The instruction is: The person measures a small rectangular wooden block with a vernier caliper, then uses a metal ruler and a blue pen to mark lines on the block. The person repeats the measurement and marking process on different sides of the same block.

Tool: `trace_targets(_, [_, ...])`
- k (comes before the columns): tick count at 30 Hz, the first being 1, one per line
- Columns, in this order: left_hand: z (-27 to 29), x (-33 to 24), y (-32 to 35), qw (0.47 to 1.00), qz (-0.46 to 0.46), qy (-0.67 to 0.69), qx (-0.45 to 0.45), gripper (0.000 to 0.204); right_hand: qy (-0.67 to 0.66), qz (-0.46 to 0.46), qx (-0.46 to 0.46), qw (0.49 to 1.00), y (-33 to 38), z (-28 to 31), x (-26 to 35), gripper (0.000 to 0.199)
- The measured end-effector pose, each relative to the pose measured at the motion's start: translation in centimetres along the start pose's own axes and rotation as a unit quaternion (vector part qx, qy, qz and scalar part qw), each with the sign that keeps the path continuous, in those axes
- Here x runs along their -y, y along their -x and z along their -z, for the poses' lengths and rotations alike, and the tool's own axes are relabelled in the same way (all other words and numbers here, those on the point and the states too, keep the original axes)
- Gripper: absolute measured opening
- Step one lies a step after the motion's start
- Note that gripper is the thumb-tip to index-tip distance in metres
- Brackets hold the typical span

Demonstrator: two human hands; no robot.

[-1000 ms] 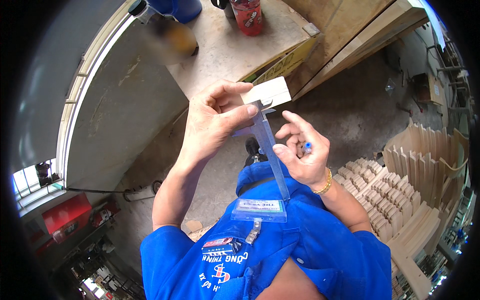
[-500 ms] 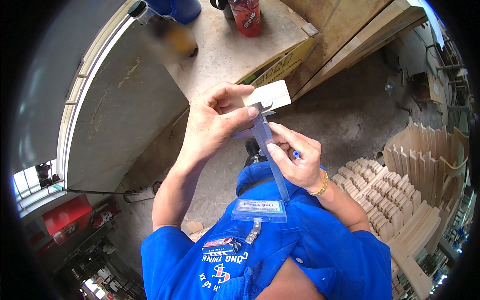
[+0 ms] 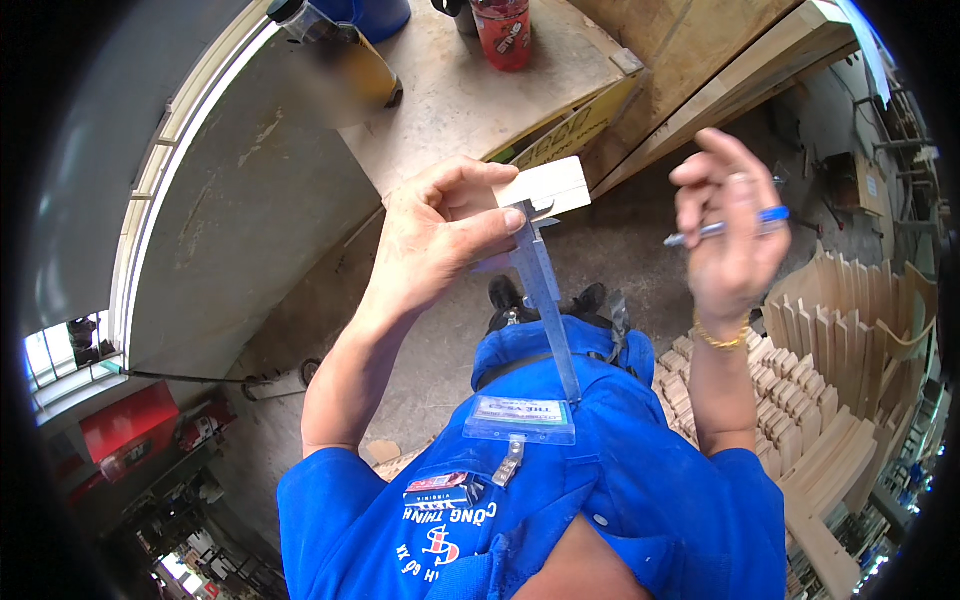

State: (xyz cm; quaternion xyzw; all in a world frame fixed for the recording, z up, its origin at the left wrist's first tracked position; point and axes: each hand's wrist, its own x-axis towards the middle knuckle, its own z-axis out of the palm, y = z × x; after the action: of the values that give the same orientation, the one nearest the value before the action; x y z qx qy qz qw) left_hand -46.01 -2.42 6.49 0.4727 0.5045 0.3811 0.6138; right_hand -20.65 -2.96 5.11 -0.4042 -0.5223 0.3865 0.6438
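Two hands are raised in front of a person in a blue work shirt [image 3: 640, 500], seen from above. Far left, a pale curved wall [image 3: 240, 220] bends along a window frame. Next comes the left hand [image 3: 430, 250], closed around a small pale wood block [image 3: 550, 187] and the head of a metal caliper [image 3: 545, 290]; the thumb presses against the caliper's slide just under the block. The block sits at the caliper's top end, touching its measuring faces, while the long steel bar runs down toward the chest and ends just above a clear badge holder [image 3: 522, 418] clipped to the shirt. Behind the block, a desk [image 3: 470, 100] carries a red can [image 3: 503, 35] and a yellow-brown bottle [image 3: 350, 65]. Long wooden boards [image 3: 720, 70] lean beside the desk. Further right, the right hand [image 3: 728, 240] is lifted well apart from the caliper, fingers loosely curled, with a blue-capped pen [image 3: 720, 228] held across them and a gold bracelet [image 3: 722, 338] on the wrist. Below and to the right, stacks of small wooden pieces [image 3: 800, 400] cover the floor.
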Motion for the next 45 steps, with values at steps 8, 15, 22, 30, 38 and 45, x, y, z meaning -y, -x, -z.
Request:
trace_targets(8, [0.2, 0.2, 0.4, 1.000, -0.010, 0.004, 0.000, 0.037, -0.012, 0.101, 0.123, 0.987, -6.1, 1.2, 3.2, 0.076])
trace_targets(15, [0.1, 0.1, 0.6, 1.000, -0.004, 0.011, 0.005, 0.035, 0.001, 0.134, 0.223, 0.966, -5.2, -3.7, 2.4, 0.046])
trace_targets(22, [-0.2, 0.0, 0.9, 0.999, -0.009, 0.028, 0.014, 0.034, 0.036, 0.142, 0.263, 0.954, -4.9, -6.3, 2.0, 0.038])
trace_targets(30, [-0.2, 0.1, 0.9, 1.000, -0.012, 0.022, 0.016, 0.034, 0.045, 0.106, 0.285, 0.952, -4.9, -6.4, 1.5, 0.034])
trace_targets(38, [-0.4, 0.0, 0.6, 1.000, -0.018, 0.002, 0.021, 0.035, 0.023, 0.113, 0.235, 0.965, -4.9, -6.3, 1.3, 0.030])
trace_targets(45, [0.3, 0.4, 0.8, 1.000, -0.003, 0.010, 0.004, 0.035, -0.203, 0.109, 0.146, 0.962, -5.4, -1.7, 1.6, 0.043])
